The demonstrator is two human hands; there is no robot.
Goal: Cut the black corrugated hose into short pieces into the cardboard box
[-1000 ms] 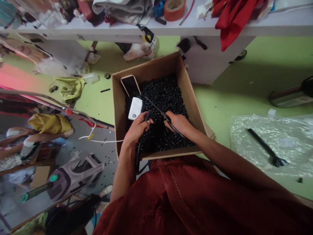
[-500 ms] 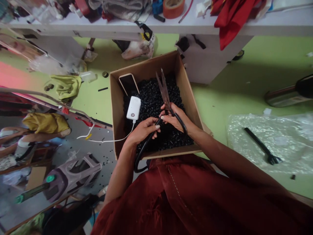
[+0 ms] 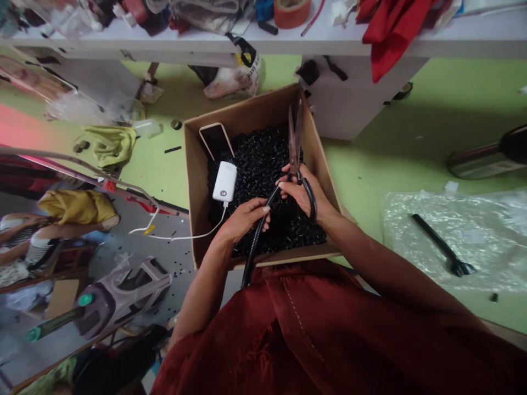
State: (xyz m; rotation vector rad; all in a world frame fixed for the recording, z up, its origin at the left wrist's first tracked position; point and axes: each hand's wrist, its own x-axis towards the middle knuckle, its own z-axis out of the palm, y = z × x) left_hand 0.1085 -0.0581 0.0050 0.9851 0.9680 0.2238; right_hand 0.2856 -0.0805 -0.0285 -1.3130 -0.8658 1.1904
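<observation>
My left hand (image 3: 249, 218) is closed around a black corrugated tube (image 3: 256, 237), which runs down toward my lap. A pair of scissors (image 3: 294, 134) rests in my right hand (image 3: 302, 192), blades pointing away from me and slightly apart. The right thumb and fingertips also pinch the tube's upper end. Both hands are over a cardboard box (image 3: 190, 186) filled with small black cut pieces (image 3: 263, 153). On these pieces lie a white power bank (image 3: 225, 181) with a cable, and a phone (image 3: 217, 141) leaning on the box wall.
Tape rolls and cloth lie on a white shelf (image 3: 337, 46) in front. At right are clear plastic sheeting (image 3: 502, 236), a black tool-like piece (image 3: 438, 241) and a metal flask (image 3: 473, 162). A grey plastic stool (image 3: 119, 302) and another person (image 3: 41, 241) are at left.
My right hand and the scissors have moved right, and the blades stand more upright. The tube's upper end has shifted right with it, leaving more tube between my hands.
</observation>
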